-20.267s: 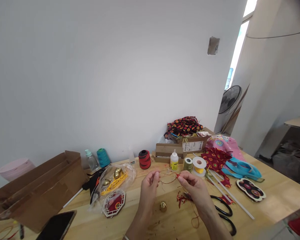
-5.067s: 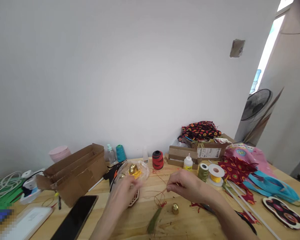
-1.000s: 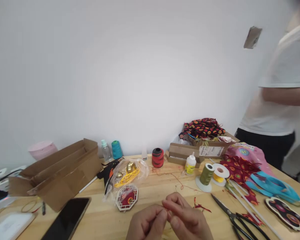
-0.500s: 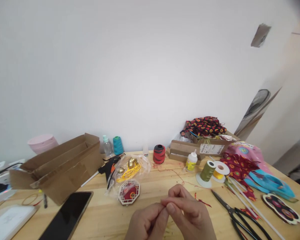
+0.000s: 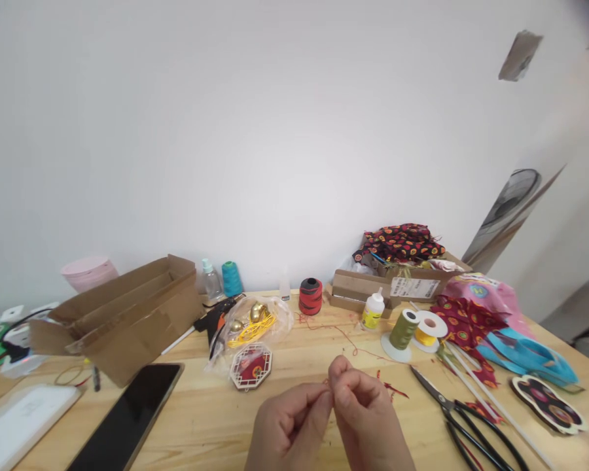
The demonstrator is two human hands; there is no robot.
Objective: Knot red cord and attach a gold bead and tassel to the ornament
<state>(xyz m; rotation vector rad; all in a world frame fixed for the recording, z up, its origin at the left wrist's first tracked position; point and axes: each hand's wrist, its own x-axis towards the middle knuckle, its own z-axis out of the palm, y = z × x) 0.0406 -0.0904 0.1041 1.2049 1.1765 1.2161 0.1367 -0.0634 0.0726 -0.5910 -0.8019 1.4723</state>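
My left hand [image 5: 294, 422] and my right hand [image 5: 366, 412] meet at the front middle of the table, thumbs and forefingers pinched together. A tiny loop of red thread [image 5: 326, 383] shows between the fingertips, mostly hidden by them. Behind the hands, red thread [image 5: 346, 335] trails across the wood from a red and black thread spool [image 5: 311, 297]. Left of the hands lies an octagonal lattice frame [image 5: 250, 367] with patterned red fabric in it. Black-handled scissors [image 5: 451, 407] lie with blades apart to the right, and red scraps [image 5: 395, 390] are beside my right hand.
A cardboard box [image 5: 127, 320] and a phone [image 5: 130, 415] are at left. A plastic bag with gold bells [image 5: 258, 314], a glue bottle [image 5: 374, 310], a green thread spool [image 5: 403, 330] and a yellow spool [image 5: 429, 329] stand behind. Fabric [image 5: 471, 320] and blue ribbon [image 5: 530, 360] lie right.
My right hand's fingers have risen and turned more upright, still pinched against the left fingertips. The view has shifted slightly; the things on the table stay put.
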